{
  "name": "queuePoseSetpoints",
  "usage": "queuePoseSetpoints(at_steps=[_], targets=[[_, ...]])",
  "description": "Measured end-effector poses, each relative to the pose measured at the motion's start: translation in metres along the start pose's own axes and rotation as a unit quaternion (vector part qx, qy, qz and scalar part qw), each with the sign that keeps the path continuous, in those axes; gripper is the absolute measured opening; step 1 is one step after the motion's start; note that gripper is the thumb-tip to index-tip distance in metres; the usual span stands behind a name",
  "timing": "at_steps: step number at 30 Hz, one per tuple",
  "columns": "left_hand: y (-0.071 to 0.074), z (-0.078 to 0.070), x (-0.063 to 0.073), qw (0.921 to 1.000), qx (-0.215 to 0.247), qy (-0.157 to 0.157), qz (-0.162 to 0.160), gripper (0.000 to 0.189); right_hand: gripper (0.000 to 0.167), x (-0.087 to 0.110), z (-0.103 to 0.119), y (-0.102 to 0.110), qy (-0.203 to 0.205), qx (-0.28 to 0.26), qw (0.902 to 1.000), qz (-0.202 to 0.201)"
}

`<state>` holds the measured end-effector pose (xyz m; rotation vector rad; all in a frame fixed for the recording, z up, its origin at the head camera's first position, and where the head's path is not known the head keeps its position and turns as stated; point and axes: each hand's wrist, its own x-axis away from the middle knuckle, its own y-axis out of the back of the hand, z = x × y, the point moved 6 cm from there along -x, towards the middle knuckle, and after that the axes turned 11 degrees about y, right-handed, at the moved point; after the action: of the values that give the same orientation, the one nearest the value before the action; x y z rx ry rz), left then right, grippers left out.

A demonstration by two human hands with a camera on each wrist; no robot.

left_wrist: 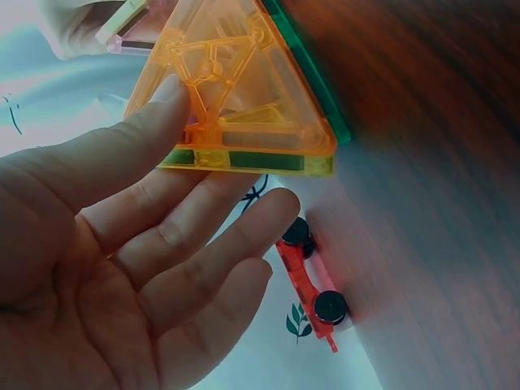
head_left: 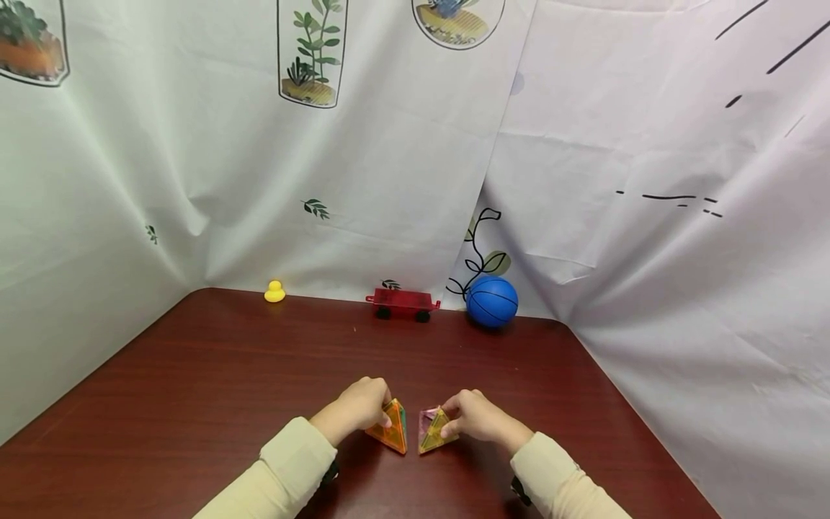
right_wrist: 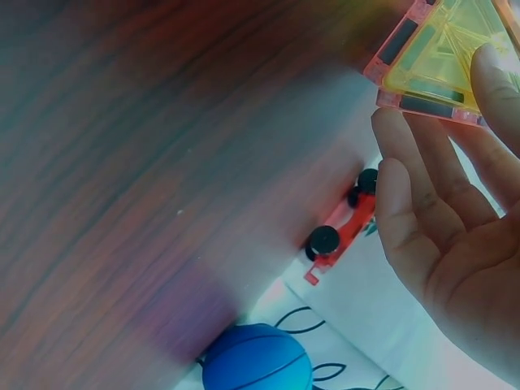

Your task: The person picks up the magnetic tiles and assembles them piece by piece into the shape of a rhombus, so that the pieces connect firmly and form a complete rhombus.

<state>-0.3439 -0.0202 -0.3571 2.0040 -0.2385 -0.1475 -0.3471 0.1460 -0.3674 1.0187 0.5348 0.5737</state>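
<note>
My left hand (head_left: 360,408) pinches a small pyramid of translucent magnetic tiles, the thumb flat on its orange triangle tile (left_wrist: 280,89). A green tile (left_wrist: 313,81) and a yellow one (left_wrist: 321,165) join it along the edges. A similar block is pinched by my right hand (head_left: 481,417), with the thumb on a yellow triangle tile (right_wrist: 431,61) and pink-edged tiles (right_wrist: 382,69) beside it. In the head view the two blocks face each other across a narrow gap, low over the brown table (head_left: 214,404). The fingers behind each block are partly hidden.
Along the table's back edge stand a yellow rubber duck (head_left: 275,292), a red wheeled wagon (head_left: 403,300) and a blue ball (head_left: 492,301). White printed cloth (head_left: 389,158) hangs behind the table and along both sides.
</note>
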Motion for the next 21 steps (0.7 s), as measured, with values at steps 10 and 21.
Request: queuePoseSetpoints(at_steps=[10,21], targets=[[-0.002,-0.001,-0.001,0.9999,0.010,0.005,0.010,0.013,0.028,-0.005,0.004,-0.003,0.003,-0.005,0.9999,0.012],[-0.002,-0.006,0.000,0.9999,0.005,-0.014,0.003,0.015,0.020,-0.013,0.010,-0.006,0.024,-0.027,0.9992,0.019]])
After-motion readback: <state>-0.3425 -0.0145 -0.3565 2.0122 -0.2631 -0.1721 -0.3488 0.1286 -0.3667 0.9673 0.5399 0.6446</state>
